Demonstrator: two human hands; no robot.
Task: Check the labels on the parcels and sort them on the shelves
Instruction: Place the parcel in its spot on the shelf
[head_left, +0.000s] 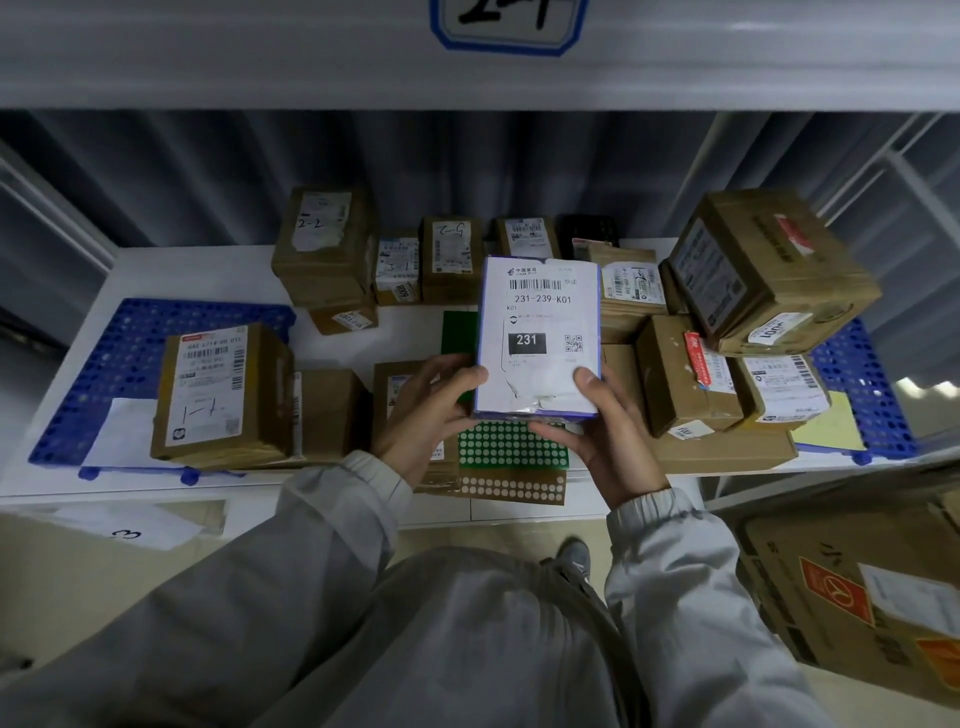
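Head-camera view, looking down at a white shelf (208, 270) crowded with parcels. Held up in the middle above the shelf, label facing the camera: a white parcel with blue edges (540, 338). Printed on its label: "231-239-K01", a barcode, a black box reading "231", a small QR code. Lower part of the label torn and wrinkled.

Left hand (426, 410) gripping the parcel's lower left corner, thumb on the front, fingers curled behind. Right hand (597, 431) cupping the lower right corner from below, thumb pressed on the front face. Grey jacket sleeves (322, 545) below both wrists.

On the shelf behind, a row of brown cardboard boxes, among them one handwritten "2-2" (324, 244) and one marked "5-2" (451, 257). At left, a box marked "1-1" (218, 395) resting on a blue perforated tray (124, 353). At right, a tilted stack of taped brown boxes (758, 270). Directly below the held parcel, a green sheet of round white stickers (511, 448). Above, a shelf edge with a blue-bordered handwritten sign (506, 23), cut off by the frame.
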